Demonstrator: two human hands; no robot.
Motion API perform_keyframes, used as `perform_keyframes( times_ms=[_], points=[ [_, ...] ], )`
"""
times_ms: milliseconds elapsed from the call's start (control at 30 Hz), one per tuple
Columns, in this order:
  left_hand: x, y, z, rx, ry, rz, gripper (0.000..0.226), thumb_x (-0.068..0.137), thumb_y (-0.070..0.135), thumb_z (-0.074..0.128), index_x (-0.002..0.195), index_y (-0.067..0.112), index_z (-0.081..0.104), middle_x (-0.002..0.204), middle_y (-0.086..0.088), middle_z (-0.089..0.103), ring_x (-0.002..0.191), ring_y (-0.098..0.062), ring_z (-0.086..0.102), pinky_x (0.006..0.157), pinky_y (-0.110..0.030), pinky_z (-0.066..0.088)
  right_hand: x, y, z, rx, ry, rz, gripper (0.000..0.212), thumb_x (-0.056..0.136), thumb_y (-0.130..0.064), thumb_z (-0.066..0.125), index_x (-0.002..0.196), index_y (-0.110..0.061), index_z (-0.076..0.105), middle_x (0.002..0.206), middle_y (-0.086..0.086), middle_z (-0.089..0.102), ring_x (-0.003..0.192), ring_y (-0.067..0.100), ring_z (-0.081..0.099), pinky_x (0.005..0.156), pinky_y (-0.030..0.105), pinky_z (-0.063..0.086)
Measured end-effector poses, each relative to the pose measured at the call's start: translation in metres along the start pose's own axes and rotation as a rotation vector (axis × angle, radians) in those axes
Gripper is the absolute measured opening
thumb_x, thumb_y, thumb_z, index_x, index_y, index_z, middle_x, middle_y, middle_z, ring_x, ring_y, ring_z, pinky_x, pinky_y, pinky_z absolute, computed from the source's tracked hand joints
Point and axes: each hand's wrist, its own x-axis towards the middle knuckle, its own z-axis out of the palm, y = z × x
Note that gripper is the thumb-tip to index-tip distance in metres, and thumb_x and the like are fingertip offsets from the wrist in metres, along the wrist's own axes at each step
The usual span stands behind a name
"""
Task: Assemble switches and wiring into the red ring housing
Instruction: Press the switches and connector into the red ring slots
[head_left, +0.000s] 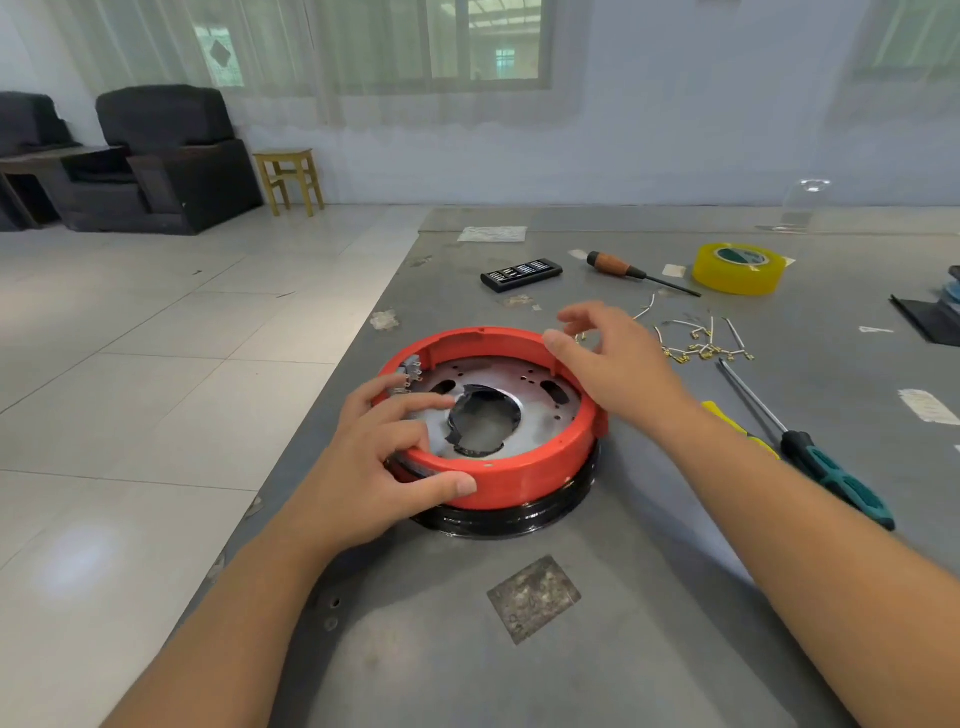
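Currently the red ring housing (519, 480) lies flat near the grey table's (649, 597) left edge, open side up, on a black base (519, 522). One grey switch (410, 370) sits inside its far-left wall. Our left hand (379, 467) grips the near-left rim; our right hand (613, 364), fingers relaxed, rests its thumb on the far-right rim. Loose wires (696, 343), two screwdrivers (810, 447) and yellow tape (737, 268) lie rightward.
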Motion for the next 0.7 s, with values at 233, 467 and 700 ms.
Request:
perform_keyframes(
  times_ms=[233,467,700],
  points=[
    [-0.004,0.003,0.001,0.027,0.115,0.022,0.046,0.086,0.029,0.059,0.121,0.056,0.071,0.164,0.033,0.031,0.159,-0.011,0.000,0.129,-0.044,0.008,0.012,0.008,0.001,-0.031,-0.214,0.273,0.025,0.097,-0.039,0.052,0.091,-0.020,0.068,0.087,0.004,0.072,0.089,0.027,0.068,0.070,0.032,0.049],
    [-0.006,0.050,0.023,0.221,0.153,0.029,0.040,0.091,0.052,0.045,0.116,0.043,0.075,0.124,0.026,0.067,0.138,-0.016,0.042,0.121,-0.063,0.018,-0.037,-0.027,0.003,0.564,-0.278,0.620,0.056,0.090,-0.021,0.061,0.138,-0.027,0.031,0.073,0.012,0.076,0.045,0.023,0.065,0.046,0.027,0.055],
    [0.010,0.053,0.027,0.442,0.004,-0.138,0.058,0.092,0.078,0.032,0.063,0.031,0.046,0.079,0.015,0.052,0.095,-0.011,0.050,0.123,-0.071,0.006,-0.065,-0.018,-0.005,0.421,-0.278,0.553,0.036,0.098,-0.057,0.053,0.113,-0.025,0.058,0.100,-0.003,0.069,0.061,0.023,0.074,0.059,0.032,0.058]
  ],
)
